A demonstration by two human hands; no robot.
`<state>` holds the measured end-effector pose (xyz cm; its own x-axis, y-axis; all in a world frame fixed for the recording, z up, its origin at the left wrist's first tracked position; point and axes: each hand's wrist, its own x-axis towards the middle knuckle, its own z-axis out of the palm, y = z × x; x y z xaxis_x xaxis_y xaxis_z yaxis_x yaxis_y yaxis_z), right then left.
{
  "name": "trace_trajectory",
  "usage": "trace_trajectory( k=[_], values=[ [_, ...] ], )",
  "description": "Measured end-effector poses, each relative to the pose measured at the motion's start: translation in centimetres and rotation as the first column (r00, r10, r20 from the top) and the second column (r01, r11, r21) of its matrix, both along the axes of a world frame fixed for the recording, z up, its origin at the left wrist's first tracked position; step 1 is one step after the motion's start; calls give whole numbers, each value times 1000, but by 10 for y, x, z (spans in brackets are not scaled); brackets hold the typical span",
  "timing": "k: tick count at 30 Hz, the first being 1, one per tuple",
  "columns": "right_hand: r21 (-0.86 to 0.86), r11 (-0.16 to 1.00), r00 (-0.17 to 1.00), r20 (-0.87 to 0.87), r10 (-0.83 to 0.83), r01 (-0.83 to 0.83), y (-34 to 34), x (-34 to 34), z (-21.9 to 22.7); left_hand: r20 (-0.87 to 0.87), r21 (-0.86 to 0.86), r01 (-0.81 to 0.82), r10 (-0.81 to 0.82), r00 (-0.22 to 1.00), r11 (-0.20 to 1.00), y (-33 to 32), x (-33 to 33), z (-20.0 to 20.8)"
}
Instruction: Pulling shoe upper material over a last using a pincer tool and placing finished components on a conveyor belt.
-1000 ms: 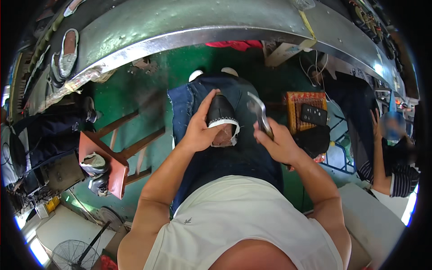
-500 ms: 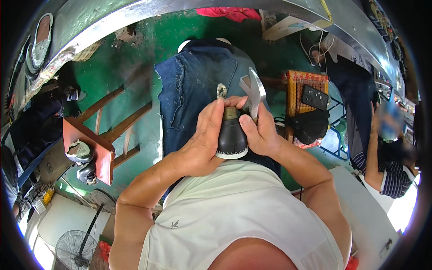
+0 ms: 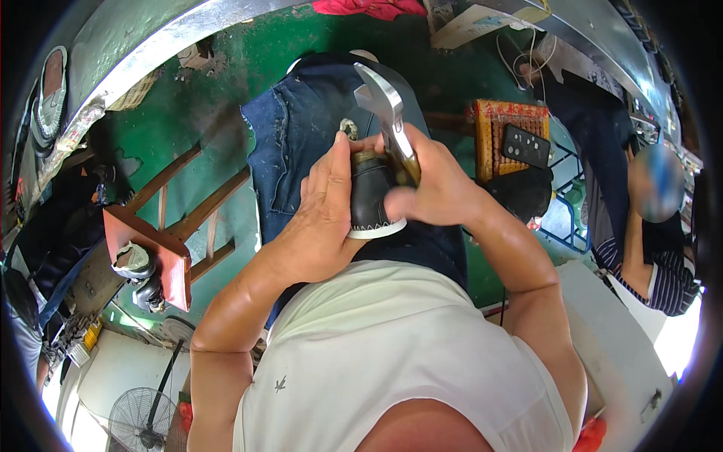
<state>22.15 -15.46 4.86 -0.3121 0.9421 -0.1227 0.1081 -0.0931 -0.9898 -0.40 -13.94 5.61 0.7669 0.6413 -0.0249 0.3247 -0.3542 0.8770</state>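
Note:
A black shoe upper with a white zigzag-stitched edge stands over my lap, its white-edged end towards me. My left hand is closed along its left side, palm against the black leather. In my right hand are metal lasting pincers, gripped by the handle on the shoe's right side. Their shiny curved head points up and away from me, above the shoe's far end. My right thumb is smeared by motion beside the leather. A dark blue denim apron covers my legs, and a pale twisted piece shows beyond my left fingertips.
To the left, a reddish wooden stool bears shoes. On the right, a woven-topped stool holds a black phone-like device and a black bag. A metal-edged bench curves across the far side. Another person sits at right.
The pincers have swung left and nearer over the shoe, and my right hand has shifted its grip, thumb lower. The shoe and left hand appear slightly further left as the view moved.

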Motion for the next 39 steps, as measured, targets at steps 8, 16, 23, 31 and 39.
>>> trace_trajectory(
  k=[8, 16, 23, 31, 39],
  values=[
    [-43, 994, 945, 307, 111, -102, 2, 18, 5, -132, -28, -124, 119, 984, 992, -21, 1, -47],
    [-128, 949, 956, 98, -277, 289, -4, 9, -42, 39, 26, -432, 431, 901, 901, 5, 8, -52],
    [-172, 894, 889, 290, -356, 414, -50, -18, -75, -363, -391, -454, 319, 875, 800, -2, 7, -48],
    [-466, 870, 986, 43, -160, 161, -56, 53, -28, 179, -843, 29, 229, 957, 536, -10, -2, -53],
    [-409, 878, 729, 518, 447, -248, -73, 55, 34, -182, -387, -279, 224, 958, 879, -51, 7, -66]
  ],
)
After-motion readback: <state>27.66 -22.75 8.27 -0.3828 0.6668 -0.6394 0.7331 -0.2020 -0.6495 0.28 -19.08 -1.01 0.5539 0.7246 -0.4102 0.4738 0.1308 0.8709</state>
